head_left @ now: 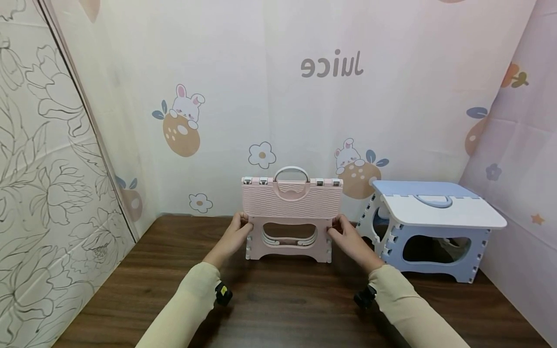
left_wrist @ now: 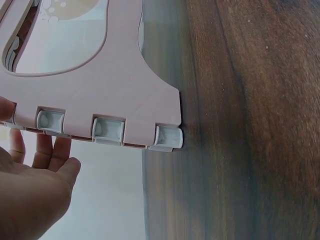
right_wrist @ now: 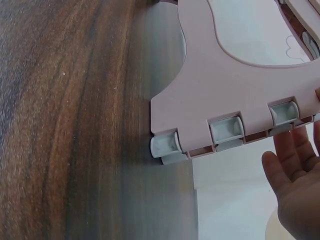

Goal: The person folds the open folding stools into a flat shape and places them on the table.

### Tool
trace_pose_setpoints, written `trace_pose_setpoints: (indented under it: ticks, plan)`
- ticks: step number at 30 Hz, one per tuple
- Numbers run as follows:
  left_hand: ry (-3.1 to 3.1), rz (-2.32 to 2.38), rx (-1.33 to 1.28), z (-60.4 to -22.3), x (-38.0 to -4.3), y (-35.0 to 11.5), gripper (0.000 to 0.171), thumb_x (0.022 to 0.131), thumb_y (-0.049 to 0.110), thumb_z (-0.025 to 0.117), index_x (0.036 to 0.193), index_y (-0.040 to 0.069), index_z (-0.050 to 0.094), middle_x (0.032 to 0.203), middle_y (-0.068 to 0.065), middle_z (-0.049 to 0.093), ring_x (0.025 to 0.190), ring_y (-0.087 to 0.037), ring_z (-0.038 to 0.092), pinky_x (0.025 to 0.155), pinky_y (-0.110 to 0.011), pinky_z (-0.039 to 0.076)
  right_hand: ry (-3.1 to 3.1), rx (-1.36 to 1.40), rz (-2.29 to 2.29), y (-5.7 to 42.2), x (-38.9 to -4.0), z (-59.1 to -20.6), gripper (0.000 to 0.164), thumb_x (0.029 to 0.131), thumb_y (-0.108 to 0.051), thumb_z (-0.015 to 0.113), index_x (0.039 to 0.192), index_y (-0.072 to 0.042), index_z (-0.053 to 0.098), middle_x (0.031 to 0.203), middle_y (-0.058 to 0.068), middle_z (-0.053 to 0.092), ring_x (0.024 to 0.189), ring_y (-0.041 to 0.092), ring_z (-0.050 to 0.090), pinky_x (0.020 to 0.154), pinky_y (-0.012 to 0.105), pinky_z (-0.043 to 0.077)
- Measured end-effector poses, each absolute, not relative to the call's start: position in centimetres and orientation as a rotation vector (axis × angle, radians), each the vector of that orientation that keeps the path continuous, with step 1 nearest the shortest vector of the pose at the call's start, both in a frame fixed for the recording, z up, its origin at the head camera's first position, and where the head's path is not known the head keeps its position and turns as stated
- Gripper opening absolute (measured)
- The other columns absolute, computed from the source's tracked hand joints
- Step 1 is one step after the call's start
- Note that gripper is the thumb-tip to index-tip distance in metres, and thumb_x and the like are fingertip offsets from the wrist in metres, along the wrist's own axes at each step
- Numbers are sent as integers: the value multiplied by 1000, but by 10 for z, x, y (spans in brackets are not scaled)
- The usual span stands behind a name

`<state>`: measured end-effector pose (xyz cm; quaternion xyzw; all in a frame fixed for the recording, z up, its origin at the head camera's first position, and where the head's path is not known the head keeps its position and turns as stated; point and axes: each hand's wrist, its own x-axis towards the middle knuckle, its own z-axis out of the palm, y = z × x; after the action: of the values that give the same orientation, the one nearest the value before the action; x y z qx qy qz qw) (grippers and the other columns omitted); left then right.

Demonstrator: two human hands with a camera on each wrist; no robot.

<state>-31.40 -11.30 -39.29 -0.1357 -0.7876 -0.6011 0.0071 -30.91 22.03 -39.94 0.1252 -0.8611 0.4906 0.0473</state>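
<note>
A pink folding stool stands upright on the wooden table, folded rather flat, its woven-textured top panel facing me and a white handle arching above. My left hand grips its left side edge, the thumb in front. On the opposite edge my right hand holds it the same way. In the left wrist view, fingers reach behind the hinged side of the stool. The right wrist view shows fingers behind the other edge, with grey-white hinge clips along it.
An unfolded blue and white folding stool stands at the right of the dark wooden table. A printed curtain hangs along the table's back edge, and more patterned cloth borders both sides.
</note>
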Motion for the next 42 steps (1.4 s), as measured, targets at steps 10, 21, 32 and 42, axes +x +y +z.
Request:
trace_pose_setpoints:
  ticks: [10,21,32,42]
  plan:
    - [-2449,-1811,-434,-402,-317,-113,19,100,13,46,116,5,39,116,-14,45,110,-28,46,94,-43,39,-2628,370,1487,220,-310,-400,27,102,-19,51,121,-2,43,118,16,53,105,28,52,86,39,46]
    - [-2448,-1799,-433,-404,-316,-117,16,102,14,47,114,6,40,112,-12,46,107,-26,47,90,-39,40,-2591,431,1548,220,-308,-399,24,103,-18,51,119,-1,43,114,14,51,100,24,51,80,35,46]
    - [-2485,-1877,-403,-404,-314,-122,26,102,20,48,125,8,49,125,-13,52,121,-31,49,104,-55,36,-2600,445,1573,224,-308,-400,28,105,-21,50,124,-2,44,120,16,52,105,27,51,86,39,45]
    - [-2556,-1841,-376,-407,-312,-127,34,103,28,53,132,12,48,132,-13,51,126,-32,48,105,-57,37,-2625,417,1587,229,-307,-405,33,105,-28,51,129,-6,48,127,15,55,115,29,53,96,45,44]
